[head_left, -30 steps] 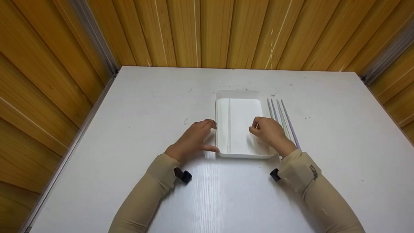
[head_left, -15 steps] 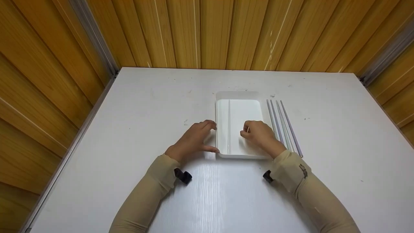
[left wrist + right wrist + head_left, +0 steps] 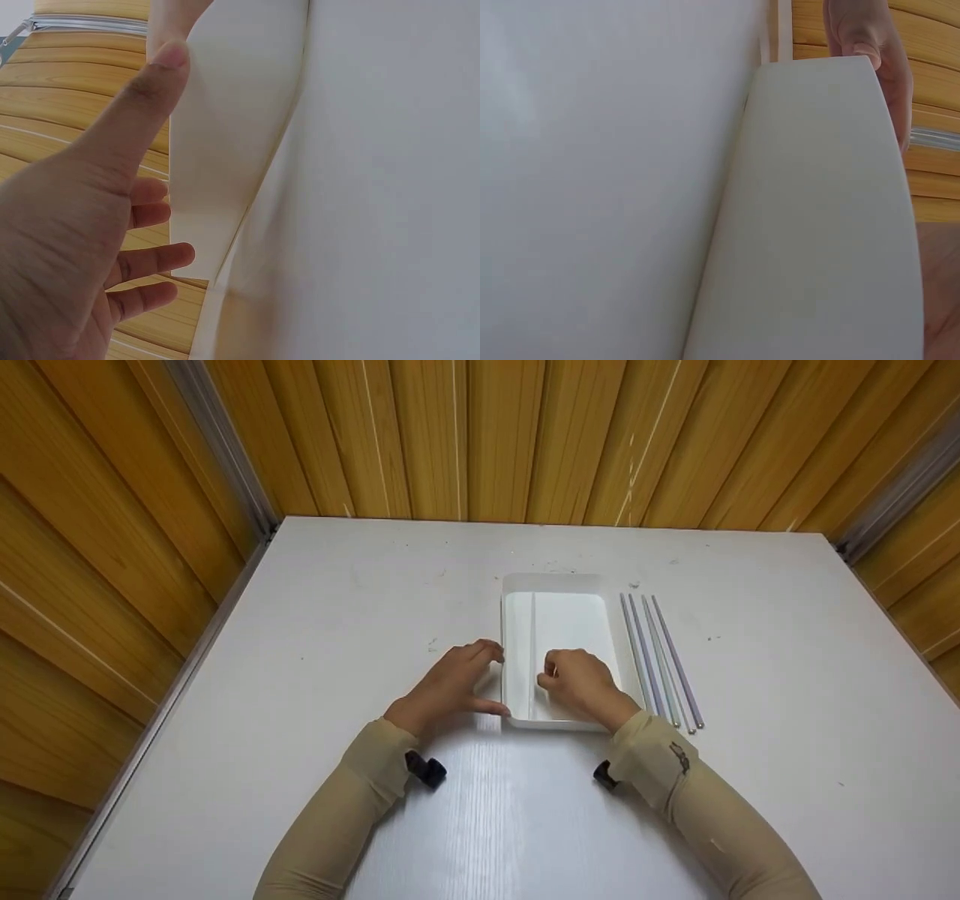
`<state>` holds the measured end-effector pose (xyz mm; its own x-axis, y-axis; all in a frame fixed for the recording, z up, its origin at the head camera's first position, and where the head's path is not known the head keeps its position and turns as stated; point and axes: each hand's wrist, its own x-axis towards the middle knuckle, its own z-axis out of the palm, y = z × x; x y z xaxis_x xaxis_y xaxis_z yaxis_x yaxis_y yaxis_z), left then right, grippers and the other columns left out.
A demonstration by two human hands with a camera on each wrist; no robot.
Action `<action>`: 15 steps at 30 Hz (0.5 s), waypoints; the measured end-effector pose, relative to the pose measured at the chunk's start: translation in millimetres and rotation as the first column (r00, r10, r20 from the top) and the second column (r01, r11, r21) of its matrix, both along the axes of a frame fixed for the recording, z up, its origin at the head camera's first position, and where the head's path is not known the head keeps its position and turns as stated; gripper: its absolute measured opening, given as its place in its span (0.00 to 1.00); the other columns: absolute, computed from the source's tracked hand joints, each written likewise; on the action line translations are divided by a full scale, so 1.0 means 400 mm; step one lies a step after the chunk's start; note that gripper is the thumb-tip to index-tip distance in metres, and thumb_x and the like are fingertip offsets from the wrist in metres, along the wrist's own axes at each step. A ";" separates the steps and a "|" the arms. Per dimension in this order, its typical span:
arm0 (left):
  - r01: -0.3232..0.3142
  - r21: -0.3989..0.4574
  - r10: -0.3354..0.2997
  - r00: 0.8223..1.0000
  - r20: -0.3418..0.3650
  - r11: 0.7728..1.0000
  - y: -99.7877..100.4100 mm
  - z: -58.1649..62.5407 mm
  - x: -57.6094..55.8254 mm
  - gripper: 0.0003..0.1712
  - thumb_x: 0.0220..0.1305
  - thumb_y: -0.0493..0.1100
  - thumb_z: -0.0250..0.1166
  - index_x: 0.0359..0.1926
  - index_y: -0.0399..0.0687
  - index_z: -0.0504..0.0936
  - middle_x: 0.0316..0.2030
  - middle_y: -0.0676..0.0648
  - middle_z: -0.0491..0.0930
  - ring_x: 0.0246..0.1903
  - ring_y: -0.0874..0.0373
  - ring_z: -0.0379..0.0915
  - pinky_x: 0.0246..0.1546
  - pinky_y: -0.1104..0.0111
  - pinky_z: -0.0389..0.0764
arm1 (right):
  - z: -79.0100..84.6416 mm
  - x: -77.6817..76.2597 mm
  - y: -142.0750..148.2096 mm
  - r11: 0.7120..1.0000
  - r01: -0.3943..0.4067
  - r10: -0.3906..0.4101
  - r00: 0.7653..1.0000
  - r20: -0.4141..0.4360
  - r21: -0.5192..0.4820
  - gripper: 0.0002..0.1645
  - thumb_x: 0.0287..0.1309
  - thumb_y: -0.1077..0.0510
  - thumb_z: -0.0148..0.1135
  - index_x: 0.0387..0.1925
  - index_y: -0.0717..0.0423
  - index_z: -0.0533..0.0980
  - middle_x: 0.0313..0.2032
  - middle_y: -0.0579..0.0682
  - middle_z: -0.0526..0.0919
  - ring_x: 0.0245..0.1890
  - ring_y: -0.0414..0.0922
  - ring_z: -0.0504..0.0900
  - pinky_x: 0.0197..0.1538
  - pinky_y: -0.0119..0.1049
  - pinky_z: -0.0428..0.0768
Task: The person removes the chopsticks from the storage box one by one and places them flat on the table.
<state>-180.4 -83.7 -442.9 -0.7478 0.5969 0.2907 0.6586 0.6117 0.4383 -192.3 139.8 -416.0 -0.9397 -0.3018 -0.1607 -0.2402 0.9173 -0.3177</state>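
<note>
A white rectangular tray (image 3: pixel 559 726) stands on the table, with a lengthwise ridge (image 3: pixel 532 652) along its left part. My left hand (image 3: pixel 457 679) rests at the tray's left side, fingers and thumb spread, thumb tip at the near left corner. In the left wrist view that hand (image 3: pixel 75 247) lies along the tray's wall (image 3: pixel 225 135) with loosely bent fingers. Over the tray's near part my right hand (image 3: pixel 581 679) has its fingers curled, thumb close to the index finger; no thing shows between them. The right wrist view has mostly the tray's outer wall (image 3: pixel 810 210).
Several slim tapered chopsticks (image 3: pixel 679 660) in lavender and pale green lie side by side just right of the tray, metal ends toward me. A white table (image 3: pixel 375 585) carries everything. Yellow wood-panel walls (image 3: pixel 495 442) rise behind it and at both sides.
My right hand has moved left and slightly toward me over the tray, uncovering the chopsticks' near ends. The left hand stays at the tray's left side.
</note>
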 end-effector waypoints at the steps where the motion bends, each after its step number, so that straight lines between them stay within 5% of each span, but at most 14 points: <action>1: 0.001 0.000 -0.001 1.000 -0.001 1.000 0.000 0.000 0.000 0.45 0.41 0.63 0.75 0.54 0.40 0.72 0.59 0.43 0.74 0.56 0.48 0.73 0.60 0.57 0.73 | -0.001 0.001 -0.003 1.000 -0.001 0.001 1.000 0.005 0.002 0.11 0.58 0.52 0.58 0.31 0.55 0.78 0.30 0.52 0.84 0.28 0.45 0.76 0.31 0.39 0.74; 15: -0.021 -0.024 0.021 1.000 -0.018 0.999 -0.004 0.001 0.007 0.43 0.42 0.63 0.75 0.53 0.42 0.73 0.58 0.46 0.74 0.57 0.50 0.73 0.60 0.60 0.74 | -0.013 -0.007 -0.047 0.995 0.025 -0.029 0.999 0.045 0.101 0.14 0.60 0.49 0.58 0.27 0.55 0.75 0.29 0.50 0.82 0.28 0.44 0.73 0.29 0.39 0.75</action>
